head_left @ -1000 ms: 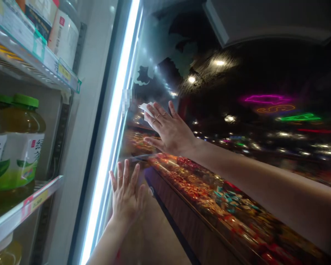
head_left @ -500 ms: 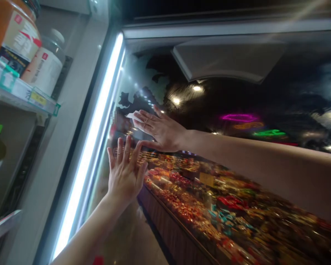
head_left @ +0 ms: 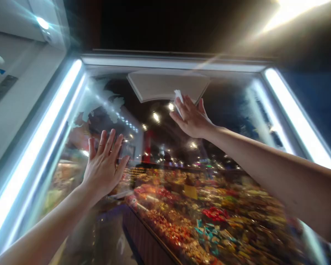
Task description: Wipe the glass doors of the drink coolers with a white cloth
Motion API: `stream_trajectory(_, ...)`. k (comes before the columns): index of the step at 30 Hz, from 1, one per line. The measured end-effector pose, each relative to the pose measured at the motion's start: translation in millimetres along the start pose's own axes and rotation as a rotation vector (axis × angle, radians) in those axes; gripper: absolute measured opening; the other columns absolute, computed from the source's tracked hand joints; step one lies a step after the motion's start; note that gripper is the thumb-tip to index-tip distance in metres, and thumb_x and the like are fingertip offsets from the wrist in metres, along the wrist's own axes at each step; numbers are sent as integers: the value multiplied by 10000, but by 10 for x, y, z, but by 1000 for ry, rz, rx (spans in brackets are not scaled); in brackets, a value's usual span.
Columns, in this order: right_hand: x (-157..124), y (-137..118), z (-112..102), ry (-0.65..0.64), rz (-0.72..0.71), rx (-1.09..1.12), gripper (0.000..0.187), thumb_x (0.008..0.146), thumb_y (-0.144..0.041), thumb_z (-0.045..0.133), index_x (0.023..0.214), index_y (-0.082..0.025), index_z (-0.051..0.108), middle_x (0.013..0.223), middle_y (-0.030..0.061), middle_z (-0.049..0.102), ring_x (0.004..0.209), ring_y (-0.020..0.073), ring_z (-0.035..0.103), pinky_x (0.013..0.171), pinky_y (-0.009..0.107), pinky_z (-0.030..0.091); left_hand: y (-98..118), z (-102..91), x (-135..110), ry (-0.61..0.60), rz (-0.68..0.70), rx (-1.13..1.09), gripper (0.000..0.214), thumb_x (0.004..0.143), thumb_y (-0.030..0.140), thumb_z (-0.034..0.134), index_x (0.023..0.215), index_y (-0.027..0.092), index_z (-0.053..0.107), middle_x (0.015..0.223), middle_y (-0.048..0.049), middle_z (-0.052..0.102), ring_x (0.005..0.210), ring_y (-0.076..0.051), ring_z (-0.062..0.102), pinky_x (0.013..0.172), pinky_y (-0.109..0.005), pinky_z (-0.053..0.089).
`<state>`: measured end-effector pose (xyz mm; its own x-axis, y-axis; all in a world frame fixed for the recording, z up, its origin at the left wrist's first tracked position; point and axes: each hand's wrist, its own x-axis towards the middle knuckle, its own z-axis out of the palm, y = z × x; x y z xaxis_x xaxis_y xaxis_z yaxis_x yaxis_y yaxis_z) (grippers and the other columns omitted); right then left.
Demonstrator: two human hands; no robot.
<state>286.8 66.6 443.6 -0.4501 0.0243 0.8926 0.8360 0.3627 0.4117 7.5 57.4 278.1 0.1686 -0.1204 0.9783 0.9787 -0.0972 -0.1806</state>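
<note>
I have both hands up on the glass door of the chiller. My left hand lies flat against the pane, fingers spread and nothing in its grip; I judge it sits there to brace the open door so it does not swing under pressure from the other side. My right hand reaches higher, near the top edge of the pane, and presses a white cloth against the glass; its grip is loosely closed over that cloth, palm down, with only a corner of the cloth poking out above the fingertips. Holding it flat under the palm looks to me like the way to keep as much cloth as possible on the glass.

Count: two hands, one cloth, one door. Two lit strips run down the door frame, one on the left and one on the right. Patches of mist cling to the upper corners of the pane. Through the glass I see a long shop display heaped with coloured goods, too blurred to number
</note>
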Motion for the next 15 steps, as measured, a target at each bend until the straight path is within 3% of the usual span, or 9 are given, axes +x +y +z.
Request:
stream_trajectory(2, -122, 34, -11, 15, 12, 5, 933, 950, -797, 118, 1660, -192, 121, 1741, 110, 49, 1601, 382, 50, 1248, 725, -4, 122, 30, 140, -8, 19, 0, 670, 1033, 548, 317, 1598, 190, 334, 1690, -142, 283, 1592, -377, 168, 1258, -713, 109)
stream_trajectory(5, -393, -115, 39, -50, -247, -7, 922, 962, -791, 141, 1663, -196, 87, 1740, 95, 70, 1611, 318, 51, 1286, 654, 24, 351, 71, 352, -9, 55, -7, 670, 1030, 561, 305, 1589, 196, 360, 1693, -137, 276, 1597, -367, 157, 1265, -701, 77)
stream_trajectory(7, -532, -65, 30, -74, -364, -33, 908, 970, -781, 164, 1666, -206, 64, 1738, 87, 98, 1613, 299, 69, 1297, 626, 27, 502, 102, 469, -10, 65, -16, 680, 1029, 567, 294, 1590, 189, 359, 1687, -139, 291, 1597, -363, 160, 1270, -692, 54)
stream_trajectory(9, -603, 204, -50, -54, -306, -56, 886, 978, -765, 172, 1667, -221, 52, 1738, 84, 100, 1609, 329, 82, 1290, 652, 28, 646, 137, 557, -19, 74, -22, 689, 1027, 575, 282, 1591, 186, 359, 1689, -136, 289, 1597, -364, 156, 1273, -683, 33)
stream_trajectory(13, -750, 822, -242, 76, 19, -18, 861, 985, -741, 159, 1667, -236, 17, 1742, 90, 80, 1594, 410, 65, 1242, 753, 28, 965, 214, 675, -26, 116, -28, 699, 1021, 593, 273, 1592, 196, 354, 1705, -120, 255, 1601, -358, 141, 1278, -666, 18)
stream_trajectory(15, -895, 888, -270, 71, -8, -9, 871, 981, -751, 161, 1666, -240, -10, 1743, 84, 69, 1597, 397, 51, 1249, 740, 37, 1144, 249, 731, -29, 135, -39, 706, 1022, 588, 272, 1593, 179, 346, 1708, -126, 244, 1603, -359, 128, 1275, -669, 17)
